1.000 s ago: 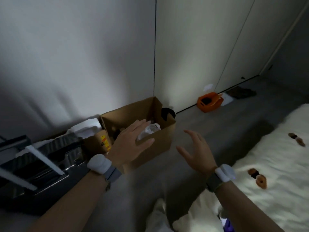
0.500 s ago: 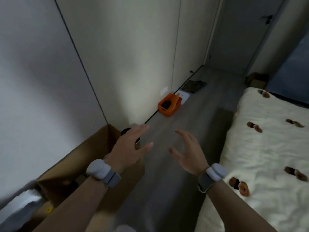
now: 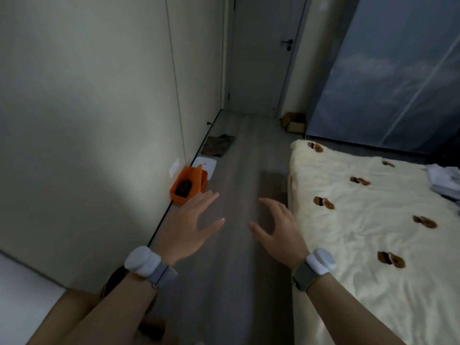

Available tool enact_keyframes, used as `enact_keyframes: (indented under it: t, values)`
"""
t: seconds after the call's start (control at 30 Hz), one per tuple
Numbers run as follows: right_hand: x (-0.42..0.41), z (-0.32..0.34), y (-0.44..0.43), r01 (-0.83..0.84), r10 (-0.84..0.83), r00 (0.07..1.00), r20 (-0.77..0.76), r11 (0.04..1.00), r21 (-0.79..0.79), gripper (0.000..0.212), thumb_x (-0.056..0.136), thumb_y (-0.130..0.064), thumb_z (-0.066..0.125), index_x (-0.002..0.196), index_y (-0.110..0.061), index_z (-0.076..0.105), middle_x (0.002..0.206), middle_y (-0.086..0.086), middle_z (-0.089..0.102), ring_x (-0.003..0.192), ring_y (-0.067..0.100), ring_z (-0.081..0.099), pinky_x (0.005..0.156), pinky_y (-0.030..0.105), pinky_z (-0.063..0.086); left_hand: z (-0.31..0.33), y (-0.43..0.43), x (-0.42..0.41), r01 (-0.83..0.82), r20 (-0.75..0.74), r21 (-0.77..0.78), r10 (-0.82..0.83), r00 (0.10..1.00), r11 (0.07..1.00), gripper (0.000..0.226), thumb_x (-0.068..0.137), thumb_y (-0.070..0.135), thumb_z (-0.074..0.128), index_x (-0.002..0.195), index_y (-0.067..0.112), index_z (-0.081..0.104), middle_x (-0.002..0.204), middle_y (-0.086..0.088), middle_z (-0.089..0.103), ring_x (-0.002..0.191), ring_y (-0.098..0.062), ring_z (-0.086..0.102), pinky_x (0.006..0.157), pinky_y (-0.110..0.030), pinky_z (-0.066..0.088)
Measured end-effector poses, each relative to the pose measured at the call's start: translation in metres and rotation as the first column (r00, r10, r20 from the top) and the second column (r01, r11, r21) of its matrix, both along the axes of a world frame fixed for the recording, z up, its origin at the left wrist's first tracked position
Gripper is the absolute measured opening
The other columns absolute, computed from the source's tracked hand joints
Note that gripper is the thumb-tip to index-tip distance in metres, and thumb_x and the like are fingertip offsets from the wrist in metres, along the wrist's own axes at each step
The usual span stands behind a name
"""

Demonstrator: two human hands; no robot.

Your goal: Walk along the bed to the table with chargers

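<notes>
Head view, left to right: wall [image 3: 87, 120], then an orange bin [image 3: 188, 188] on the floor [image 3: 236, 245] against it, just past the left hand [image 3: 191, 230]. Both hands hover over the floor, empty, fingers [image 3: 211, 196] spread and relaxed; the right hand [image 3: 278, 230] hangs beside the bed [image 3: 373, 232]. Reaching the bin well likely means stepping closer, then gripping its rim with both hands.

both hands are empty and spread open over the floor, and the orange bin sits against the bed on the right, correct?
Not quite. The head view shows the orange bin against the wall on the left, across the floor from the bed. The rest holds: the left hand and right hand are empty, fingers spread, over the floor.
</notes>
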State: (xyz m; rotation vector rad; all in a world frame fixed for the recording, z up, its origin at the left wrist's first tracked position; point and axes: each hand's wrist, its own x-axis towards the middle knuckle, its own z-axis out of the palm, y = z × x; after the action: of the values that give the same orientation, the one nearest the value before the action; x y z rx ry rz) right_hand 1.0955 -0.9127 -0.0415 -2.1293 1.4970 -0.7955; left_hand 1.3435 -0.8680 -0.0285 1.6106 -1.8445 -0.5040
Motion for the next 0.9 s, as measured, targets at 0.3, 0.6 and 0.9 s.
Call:
enact_keyframes:
  t: [0.3,0.6,0.9]
  values:
    - [0.015,-0.003,-0.117,0.156,-0.155,0.988,-0.008,0.987,0.049,0.064,0.087,-0.048,0.065,0.143,-0.027,0.043,0.143,-0.003,0.048,0.128,0.014,0.046,0.1,0.022,0.034,0.004,-0.163,0.025,0.129,-0.003,-0.011,-0.129,0.992,0.992,0.065,0.091,0.055,0.057,0.149,0.034,0.038,0.156,0.01,0.035,0.145,-0.006,0.023,0.116,-0.033,0.024]
    - [-0.011,-0.023,-0.3,0.222,-0.222,0.975,0.013,0.975,0.025,0.063,0.086,-0.049,0.066,0.141,-0.025,0.045,0.137,-0.002,0.053,0.125,0.015,0.05,0.104,0.026,0.038,-0.017,-0.363,0.004,0.197,0.016,0.0,-0.197,0.98,0.98,0.068,0.089,0.063,0.051,0.149,0.037,0.035,0.157,0.011,0.035,0.147,-0.006,0.022,0.118,-0.038,0.026]
    - [-0.032,0.01,-0.501,0.172,-0.172,0.985,0.008,0.985,-0.003,0.065,0.088,-0.053,0.061,0.144,-0.03,0.039,0.143,-0.003,0.047,0.125,0.014,0.048,0.098,0.023,0.036,0.012,-0.55,-0.024,0.177,-0.012,-0.045,-0.177,0.984,0.983,0.066,0.09,0.056,0.056,0.149,0.04,0.032,0.154,0.02,0.025,0.144,0.004,0.016,0.104,-0.001,0.004]
